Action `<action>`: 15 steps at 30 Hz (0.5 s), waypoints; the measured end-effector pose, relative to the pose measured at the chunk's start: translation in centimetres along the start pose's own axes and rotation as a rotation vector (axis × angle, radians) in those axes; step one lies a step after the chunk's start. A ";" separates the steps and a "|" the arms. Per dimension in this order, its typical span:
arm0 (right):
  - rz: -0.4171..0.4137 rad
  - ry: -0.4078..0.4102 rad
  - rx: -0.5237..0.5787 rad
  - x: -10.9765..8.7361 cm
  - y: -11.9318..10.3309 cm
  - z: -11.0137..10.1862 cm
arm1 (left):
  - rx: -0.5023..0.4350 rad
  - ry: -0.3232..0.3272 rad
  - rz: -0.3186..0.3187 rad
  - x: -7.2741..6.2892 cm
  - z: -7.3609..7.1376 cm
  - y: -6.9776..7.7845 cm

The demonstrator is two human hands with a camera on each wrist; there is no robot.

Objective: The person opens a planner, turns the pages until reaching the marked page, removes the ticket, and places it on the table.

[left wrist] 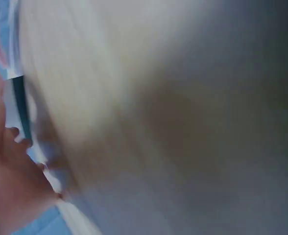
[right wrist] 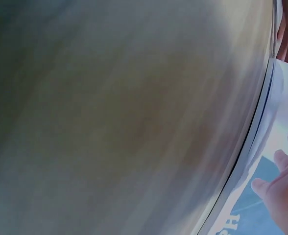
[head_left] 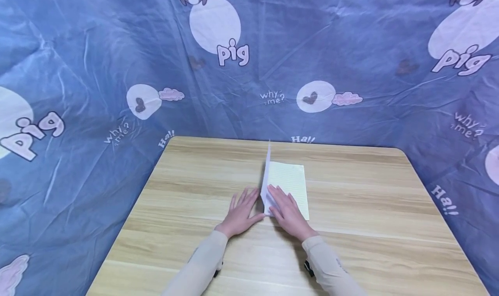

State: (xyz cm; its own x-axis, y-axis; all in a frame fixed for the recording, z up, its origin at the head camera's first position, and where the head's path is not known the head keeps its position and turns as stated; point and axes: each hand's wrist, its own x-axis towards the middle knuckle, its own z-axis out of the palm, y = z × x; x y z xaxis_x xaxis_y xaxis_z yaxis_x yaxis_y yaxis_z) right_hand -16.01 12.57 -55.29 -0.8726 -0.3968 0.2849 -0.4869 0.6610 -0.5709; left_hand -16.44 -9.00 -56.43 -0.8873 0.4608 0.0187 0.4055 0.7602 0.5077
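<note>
Sleeves [head_left: 204, 259] nearest; notebook [head_left: 291, 179] points lengthwise away (roughly, it seems).

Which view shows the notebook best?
The head view: the notebook lies open, lined page and raised leaf visible. The right wrist view catches only part, at the right; the left wrist view, apparently just a sliver.

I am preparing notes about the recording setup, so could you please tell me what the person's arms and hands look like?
The left hand and right hand wear no gloves. The left sleeve and right sleeve are pale beige, reaching the wrists. A small black piece shows beside each sleeve; its exact form is unclear.
</note>
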 end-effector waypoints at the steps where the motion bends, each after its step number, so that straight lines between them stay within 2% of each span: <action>1: -0.005 -0.011 -0.006 0.0 -0.2 0.1 | -0.006 0.005 -0.037 -0.7 -0.3 0.0; 6: -0.027 -0.045 -0.040 0.2 -0.9 0.4 | -0.018 0.058 -0.224 -4.2 -1.7 0.1; 7: -0.030 -0.050 -0.051 0.3 -1.0 0.4 | -0.013 0.085 -0.254 -4.6 -1.9 0.1; 9: -0.033 -0.068 -0.077 0.4 -1.1 0.5 | -0.022 0.179 -0.298 -5.1 -2.4 0.1; 12: -0.020 -0.120 -0.125 0.4 -1.1 0.7 | -0.031 0.346 -0.321 -5.3 -3.2 0.2; 15: -0.004 -0.166 -0.161 0.5 -1.2 1.0 | 0.016 0.468 -0.281 -5.2 -4.1 0.5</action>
State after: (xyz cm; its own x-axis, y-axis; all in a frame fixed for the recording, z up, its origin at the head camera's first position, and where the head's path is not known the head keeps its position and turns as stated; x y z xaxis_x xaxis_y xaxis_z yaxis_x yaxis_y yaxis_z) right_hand -15.83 10.98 -55.22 -0.8591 -0.4897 0.1489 -0.5015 0.7473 -0.4360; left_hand -12.52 -12.88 -52.76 -0.9636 -0.0114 0.2670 0.1384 0.8333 0.5352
